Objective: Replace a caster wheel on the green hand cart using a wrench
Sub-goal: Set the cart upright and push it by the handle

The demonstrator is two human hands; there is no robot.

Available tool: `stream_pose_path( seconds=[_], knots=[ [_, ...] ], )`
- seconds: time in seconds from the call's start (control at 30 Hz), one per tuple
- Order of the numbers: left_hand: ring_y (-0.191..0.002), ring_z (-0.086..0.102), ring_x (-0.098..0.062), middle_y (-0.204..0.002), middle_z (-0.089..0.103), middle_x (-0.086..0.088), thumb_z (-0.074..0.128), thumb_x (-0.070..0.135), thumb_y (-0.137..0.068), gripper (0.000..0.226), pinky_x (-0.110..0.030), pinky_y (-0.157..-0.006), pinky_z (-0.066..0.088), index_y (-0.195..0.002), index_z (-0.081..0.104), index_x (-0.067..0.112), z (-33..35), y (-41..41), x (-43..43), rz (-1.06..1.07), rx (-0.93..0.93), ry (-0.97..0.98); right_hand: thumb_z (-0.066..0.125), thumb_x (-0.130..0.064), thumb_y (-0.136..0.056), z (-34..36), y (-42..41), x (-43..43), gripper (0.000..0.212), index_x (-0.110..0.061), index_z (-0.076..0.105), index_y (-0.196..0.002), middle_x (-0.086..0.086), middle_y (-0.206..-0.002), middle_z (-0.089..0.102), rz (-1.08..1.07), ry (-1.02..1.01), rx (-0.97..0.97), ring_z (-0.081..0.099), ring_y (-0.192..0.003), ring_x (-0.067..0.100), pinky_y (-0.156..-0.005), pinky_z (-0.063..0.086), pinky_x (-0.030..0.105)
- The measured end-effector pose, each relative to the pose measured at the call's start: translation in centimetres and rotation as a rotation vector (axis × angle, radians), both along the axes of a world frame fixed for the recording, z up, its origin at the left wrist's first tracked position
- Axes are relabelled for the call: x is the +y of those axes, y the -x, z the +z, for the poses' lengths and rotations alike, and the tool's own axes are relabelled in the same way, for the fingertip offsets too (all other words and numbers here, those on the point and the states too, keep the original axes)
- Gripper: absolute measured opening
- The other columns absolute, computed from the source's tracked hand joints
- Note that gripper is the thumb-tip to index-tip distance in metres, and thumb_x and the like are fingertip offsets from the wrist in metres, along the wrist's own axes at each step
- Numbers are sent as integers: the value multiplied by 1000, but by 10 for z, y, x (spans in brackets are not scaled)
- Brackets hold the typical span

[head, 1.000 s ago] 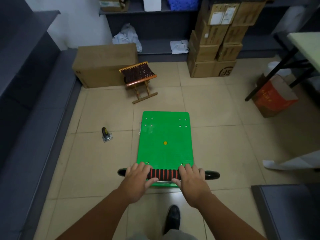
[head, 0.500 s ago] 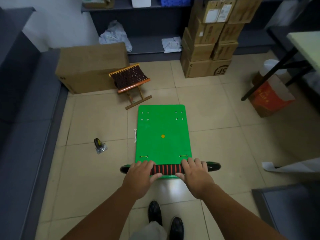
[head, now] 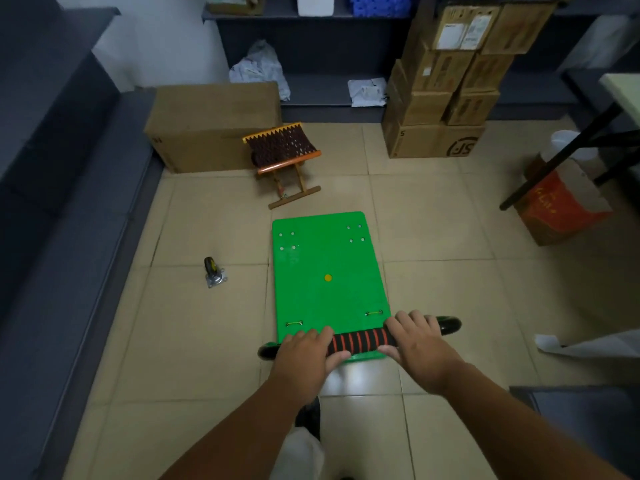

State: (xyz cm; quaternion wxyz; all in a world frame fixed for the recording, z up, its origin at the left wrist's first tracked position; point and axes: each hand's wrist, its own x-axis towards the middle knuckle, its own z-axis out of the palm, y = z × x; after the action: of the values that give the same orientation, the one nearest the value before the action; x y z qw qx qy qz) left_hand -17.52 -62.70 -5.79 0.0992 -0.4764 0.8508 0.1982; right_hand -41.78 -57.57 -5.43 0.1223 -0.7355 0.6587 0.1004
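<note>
At the near end of the green hand cart (head: pixel 325 271), the left hand (head: pixel 304 355) and right hand (head: pixel 419 344) are curling round its striped handle (head: pixel 360 341). A loose caster wheel (head: pixel 213 271) is sitting on the floor (head: pixel 194 348) left of the cart, well apart.

From the green cart (head: pixel 325 271), a folding stool (head: pixel 282 157) blocks twelve o'clock and a loose caster (head: pixel 213 271) sits at nine; bare tile floor (head: pixel 450 289) lies open at three.

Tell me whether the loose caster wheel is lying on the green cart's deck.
No, the caster wheel sits on the floor to the left of the green cart, clearly apart from it.
</note>
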Motion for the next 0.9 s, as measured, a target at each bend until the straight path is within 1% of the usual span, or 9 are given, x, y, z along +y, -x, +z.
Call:
stream_pose_path(
  seconds=[0.1, 0.2, 0.3, 0.43, 0.5, 0.63, 0.7, 0.8, 0.9],
  knots=[
    [-101, 55, -22, -108, 61, 1, 31, 65, -101, 48, -35, -84, 35, -115, 47, 23, -1, -2, 44, 81, 42, -23, -23, -72, -84, 1, -1, 25, 91, -28, 45, -126, -6, -116, 51, 64, 20, 2, 47, -104, 17, -100, 40, 40],
    [-101, 56, -22, -107, 61, 1, 34, 64, -101, 45, -36, -85, 36, -114, 48, 23, -5, -4, 83, 137, 68, -26, -7, -69, -88, 1, -3, 54, 79, -26, 47, -126, -4, -116, 52, 97, 11, -17, 48, -105, 18, -100, 40, 40],
    [-102, 56, -25, -110, 62, -2, 35, 63, -101, 46, -38, -86, 36, -117, 49, 22, -4, -1, 116, 151, 55, -41, -5, -69, -90, -1, 1, 86, 77, -25, 49, -124, -3, -113, 54, 107, 33, -18, 50, -101, 19, -97, 42, 41],
    [-104, 55, -25, -112, 61, -3, 36, 62, -102, 47, -38, -88, 36, -120, 48, 21, -5, -5, 170, 119, 35, -39, -18, -70, -88, -1, -4, 148, 89, -24, 50, -123, -2, -111, 56, 71, 27, 0, 51, -99, 20, -95, 44, 41],
    [-104, 55, -25, -111, 61, -3, 34, 63, -102, 48, -38, -90, 37, -122, 48, 21, -5, -13, 192, 83, 24, -39, -19, -70, -86, -2, -14, 178, 89, -25, 48, -124, -3, -112, 54, 39, 8, 15, 51, -101, 19, -96, 43, 40],
    [-104, 54, -24, -113, 61, -3, 30, 67, -100, 54, -38, -91, 39, -125, 48, 22, -9, -36, 232, -10, -18, -14, 2, -65, -95, -3, -41, 241, 68, -23, 52, -117, 0, -106, 57, -40, 65, 22, 52, -95, 21, -91, 44, 41],
    [-105, 54, -23, -113, 61, -1, 26, 70, -97, 58, -38, -94, 41, -124, 48, 24, -11, -51, 253, -40, -19, -10, 9, -62, -96, -3, -60, 275, 60, -23, 49, -118, 0, -109, 55, -79, 38, 18, 51, -98, 22, -94, 42, 41],
    [-110, 54, -23, -117, 60, -1, 19, 75, -90, 70, -38, -97, 40, -129, 48, 24, -7, -72, 285, -109, -62, 18, 10, -60, -95, -3, -92, 324, 58, -23, 49, -118, 1, -111, 54, -161, 13, 0, 49, -100, 24, -93, 40, 42],
    [-112, 53, -23, -121, 59, -4, 17, 72, -94, 70, -37, -98, 38, -136, 45, 23, -2, -90, 321, -175, -104, 21, 10, -60, -96, -9, -117, 374, 61, -21, 56, -108, 2, -99, 56, -217, 56, 6, 51, -88, 25, -80, 42, 41]
  ],
)
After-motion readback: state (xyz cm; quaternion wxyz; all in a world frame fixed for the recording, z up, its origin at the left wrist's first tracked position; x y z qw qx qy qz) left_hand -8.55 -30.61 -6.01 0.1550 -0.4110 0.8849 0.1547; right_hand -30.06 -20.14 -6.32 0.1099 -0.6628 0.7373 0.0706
